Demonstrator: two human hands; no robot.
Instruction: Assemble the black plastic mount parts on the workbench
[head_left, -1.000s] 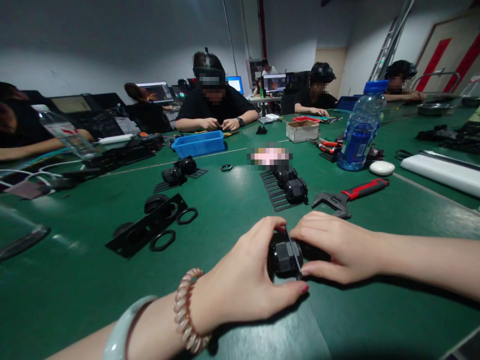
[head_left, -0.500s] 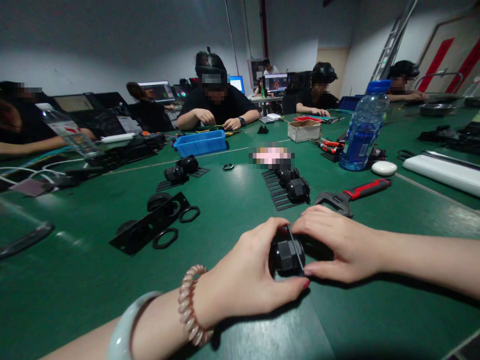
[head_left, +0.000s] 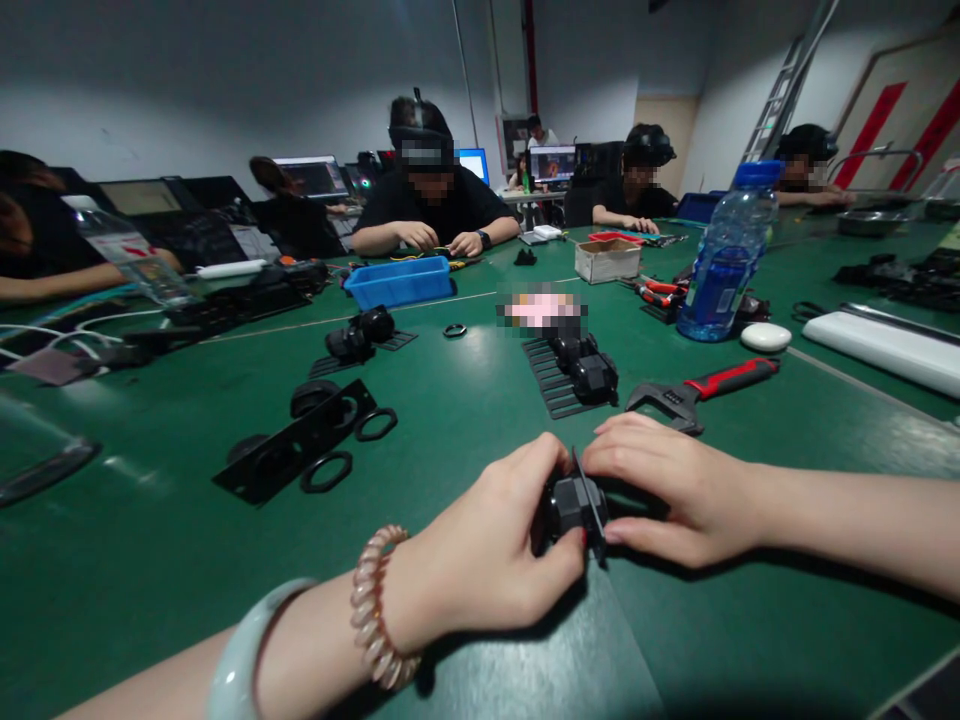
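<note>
My left hand (head_left: 499,535) is closed around a black hex-sided fitting (head_left: 570,503), its thumb pressed on the near side. Standing on edge against that fitting is a thin black plate (head_left: 592,510). My right hand (head_left: 671,485) grips from the plate's other side, fingers curled at the top and thumb at the lower edge. What lies inside the right palm is mostly hidden. Just behind the right hand rests an adjustable wrench (head_left: 705,390) with a red and black handle. Farther off, more black fittings (head_left: 592,378) lie by a slotted plate (head_left: 559,385).
To the left are a black plate with round fittings (head_left: 296,440) and two hex ring nuts (head_left: 326,472). Beyond stand a blue bin (head_left: 397,287), a small box (head_left: 607,262) and a water bottle (head_left: 727,255). Co-workers sit across the green table (head_left: 465,400).
My left thumb has drawn back from the plate's lower edge onto the fitting. The plate stands slightly more face-on. My right hand has barely moved.
</note>
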